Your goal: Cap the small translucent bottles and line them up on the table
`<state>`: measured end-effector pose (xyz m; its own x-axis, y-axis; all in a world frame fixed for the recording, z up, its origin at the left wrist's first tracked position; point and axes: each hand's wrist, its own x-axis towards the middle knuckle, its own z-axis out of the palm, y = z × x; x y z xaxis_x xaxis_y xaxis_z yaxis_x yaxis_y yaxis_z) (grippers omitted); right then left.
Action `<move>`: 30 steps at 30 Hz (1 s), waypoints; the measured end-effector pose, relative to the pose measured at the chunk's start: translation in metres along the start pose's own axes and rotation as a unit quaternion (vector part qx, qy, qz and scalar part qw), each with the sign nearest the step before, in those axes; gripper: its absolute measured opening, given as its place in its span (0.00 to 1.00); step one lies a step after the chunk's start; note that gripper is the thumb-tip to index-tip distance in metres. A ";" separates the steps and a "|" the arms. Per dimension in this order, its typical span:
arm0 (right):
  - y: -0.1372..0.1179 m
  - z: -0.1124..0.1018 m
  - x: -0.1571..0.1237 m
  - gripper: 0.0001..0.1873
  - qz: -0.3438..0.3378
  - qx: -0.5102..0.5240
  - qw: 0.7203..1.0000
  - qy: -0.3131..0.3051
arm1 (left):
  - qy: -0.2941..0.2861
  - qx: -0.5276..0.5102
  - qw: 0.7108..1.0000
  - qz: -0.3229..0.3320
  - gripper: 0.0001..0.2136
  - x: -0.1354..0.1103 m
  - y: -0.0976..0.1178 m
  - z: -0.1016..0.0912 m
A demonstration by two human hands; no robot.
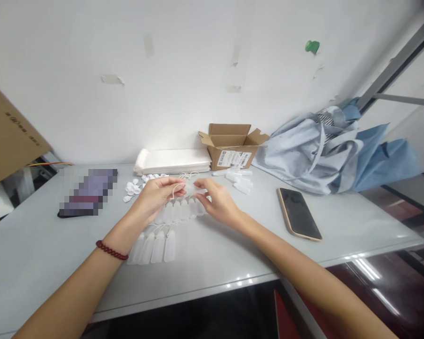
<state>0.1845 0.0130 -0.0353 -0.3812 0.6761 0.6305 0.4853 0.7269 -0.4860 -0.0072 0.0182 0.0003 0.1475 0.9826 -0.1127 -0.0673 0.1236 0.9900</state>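
Observation:
Over the middle of the table, my left hand point(158, 194) pinches a thin off-white cord point(175, 190), which loops below its fingertips. My right hand point(219, 201) grips a translucent plastic tube point(191, 188) between thumb and fingers, close to the left fingertips. Below the hands lies a row of similar corded tubes point(178, 212), partly covered by both hands. Nearer the front is a second row of corded tubes point(158, 247). Small white caps point(132, 188) are heaped left of my left hand. Loose cordless tubes point(242, 181) lie beyond my right hand.
Behind the hands are a stack of white sleeves point(175, 161) and an open cardboard box point(229, 153). A phone point(299, 214) lies at right, before a light-blue cloth bag point(304, 150). A blurred-out dark object point(88, 193) is at left, near a large carton point(12, 136).

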 end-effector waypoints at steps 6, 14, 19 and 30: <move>-0.003 0.001 0.000 0.09 0.006 0.017 1.000 0.012 | 0.004 0.061 0.998 0.031 0.09 -0.002 0.000 0.000; -0.012 0.000 0.001 0.11 0.088 0.102 0.991 0.001 | 0.001 0.117 0.991 0.068 0.10 -0.004 0.003 0.004; -0.016 -0.002 0.003 0.11 0.152 0.162 0.975 0.002 | 0.005 0.189 0.976 0.110 0.11 -0.009 0.010 0.006; -0.018 0.001 0.001 0.13 0.142 0.169 0.975 0.019 | -0.039 0.214 0.968 0.122 0.10 -0.011 0.010 0.008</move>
<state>0.1746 0.0006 -0.0263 -0.2372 0.8557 0.4599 0.2783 0.5135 -0.8117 -0.0015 0.0072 0.0124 0.2545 0.9598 0.1186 0.3025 -0.1955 0.9329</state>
